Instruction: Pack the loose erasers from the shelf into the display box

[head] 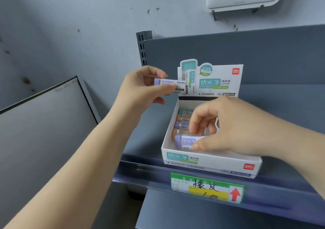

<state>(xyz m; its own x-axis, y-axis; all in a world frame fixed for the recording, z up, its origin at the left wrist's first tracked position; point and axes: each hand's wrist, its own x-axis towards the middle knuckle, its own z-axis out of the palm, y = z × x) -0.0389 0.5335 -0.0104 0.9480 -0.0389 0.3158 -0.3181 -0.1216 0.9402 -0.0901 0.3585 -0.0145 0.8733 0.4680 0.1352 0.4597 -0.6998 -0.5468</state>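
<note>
Erasers (189, 141) pinched by fingers (196, 146), over display box (207, 162)

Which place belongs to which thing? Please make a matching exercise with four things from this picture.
Things:
1. left hand
2. right hand
3. display box
4. price label

Places:
A. on the shelf's front rail
B. holding a purple eraser in the air, left of the box
C. standing on the shelf
D. holding a purple eraser inside the box

Pairs: 1-B, 2-D, 3-C, 4-A
</note>
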